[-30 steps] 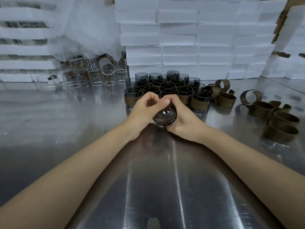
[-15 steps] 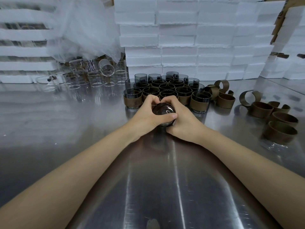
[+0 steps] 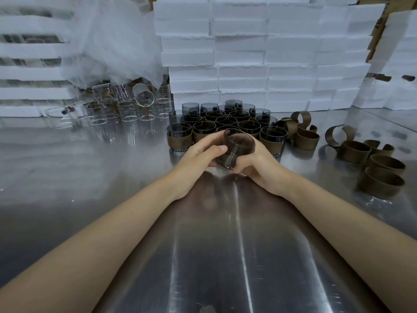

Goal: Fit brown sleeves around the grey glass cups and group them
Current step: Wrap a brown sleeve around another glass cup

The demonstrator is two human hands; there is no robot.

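Grey glass cup [image 3: 239, 146]: tilted, held in both hands, just in front of the sleeved cup group [image 3: 225, 122].
Left hand [image 3: 196, 154]: fingers curled round the cup's left side.
Right hand [image 3: 259, 164]: fingers clasp its right side and base.
Brown sleeves [image 3: 355, 151]: loose, right of the group.
Clear glasses [image 3: 126, 107]: left of the group.
Foam boxes [image 3: 259, 64]: white, stacked behind the group.
Bench [image 3: 225, 256]: steel, carries everything.

Dim cool light, streaky glare on steel table [image 3: 225, 256], wide-angle edge bending
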